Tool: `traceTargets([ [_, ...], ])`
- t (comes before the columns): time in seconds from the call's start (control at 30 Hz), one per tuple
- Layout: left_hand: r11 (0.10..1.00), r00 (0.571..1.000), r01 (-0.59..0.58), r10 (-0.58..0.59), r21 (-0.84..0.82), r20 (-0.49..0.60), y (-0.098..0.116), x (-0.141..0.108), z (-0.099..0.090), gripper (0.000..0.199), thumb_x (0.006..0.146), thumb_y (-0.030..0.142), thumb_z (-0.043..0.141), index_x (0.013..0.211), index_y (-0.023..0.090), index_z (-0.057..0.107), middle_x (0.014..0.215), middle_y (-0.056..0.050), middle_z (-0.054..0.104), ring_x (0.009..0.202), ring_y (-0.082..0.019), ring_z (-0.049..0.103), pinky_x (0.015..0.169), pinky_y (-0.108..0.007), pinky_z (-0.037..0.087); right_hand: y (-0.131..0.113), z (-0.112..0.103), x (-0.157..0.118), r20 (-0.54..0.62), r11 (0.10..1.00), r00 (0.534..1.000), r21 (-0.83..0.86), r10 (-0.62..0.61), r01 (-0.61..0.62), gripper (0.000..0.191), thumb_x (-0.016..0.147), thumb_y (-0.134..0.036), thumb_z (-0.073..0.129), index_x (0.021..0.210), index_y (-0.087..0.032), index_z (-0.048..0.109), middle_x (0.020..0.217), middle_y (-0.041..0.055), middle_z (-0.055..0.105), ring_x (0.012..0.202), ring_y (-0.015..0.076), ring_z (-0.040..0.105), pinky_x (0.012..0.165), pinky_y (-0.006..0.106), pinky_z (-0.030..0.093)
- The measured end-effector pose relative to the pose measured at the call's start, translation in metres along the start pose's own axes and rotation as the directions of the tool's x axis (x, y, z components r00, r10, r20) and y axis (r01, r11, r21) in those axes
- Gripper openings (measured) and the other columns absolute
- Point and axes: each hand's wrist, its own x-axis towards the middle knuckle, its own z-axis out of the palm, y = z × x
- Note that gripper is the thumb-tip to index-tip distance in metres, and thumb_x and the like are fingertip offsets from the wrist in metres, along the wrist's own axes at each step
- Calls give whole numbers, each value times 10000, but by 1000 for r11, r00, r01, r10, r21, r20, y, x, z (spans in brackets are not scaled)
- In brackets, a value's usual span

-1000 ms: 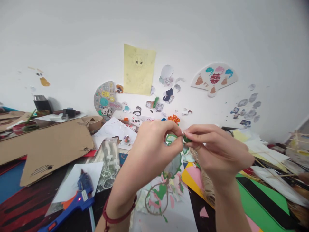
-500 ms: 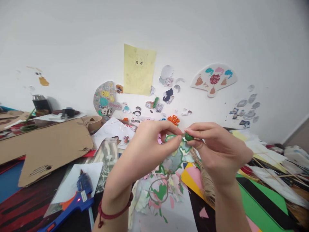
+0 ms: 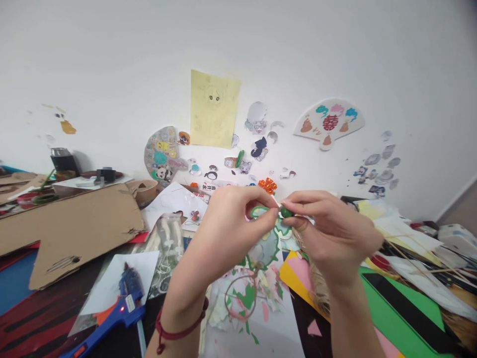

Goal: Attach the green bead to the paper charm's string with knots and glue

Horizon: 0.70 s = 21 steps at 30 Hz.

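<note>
In front of me, my right hand pinches a round green bead between thumb and fingertips. My left hand, thumb pressed against the index finger, grips the end of a thin brown twine right beside the bead. Both sets of fingertips nearly meet. Below them hangs a pale blue-green cutout with a wavy green outline, partly covered by my left hand. A loop of brown twine dangles from its bottom. Whether the twine passes through the bead is too small to tell.
A blue glue gun with a lit red light lies at left, near cardboard. Paper scraps cover the white sheet below my hands. A twine bundle, green sheet and black phone-like slab lie right.
Both hands have shifted slightly left with the bead, and the fingertips sit a little closer together. The hanging cutout and twine loop have swung slightly left.
</note>
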Motion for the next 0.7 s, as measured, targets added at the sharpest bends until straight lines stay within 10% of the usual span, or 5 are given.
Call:
traceTargets([
  [0.5, 1000, 1000, 21, -21, 4, -23, -3, 2, 3, 146, 786, 159, 636, 787, 200, 777, 738, 20, 747, 711, -141, 611, 637, -278, 393, 0, 1, -2, 15, 996, 999, -69, -46, 47, 373, 729, 80, 729, 939, -224, 776, 904, 31, 743, 818, 189, 708, 675, 328, 592],
  [0.7, 996, 999, 34, -32, -84, 23, -6, 4, -3, 146, 866, 230, 659, 840, 191, 797, 764, 6, 744, 709, -123, 577, 630, -255, 391, 0, 3, 0, -5, 975, 980, 110, 197, -195, 234, 788, -39, 754, 910, -238, 772, 889, 13, 744, 833, 166, 704, 721, 298, 596],
])
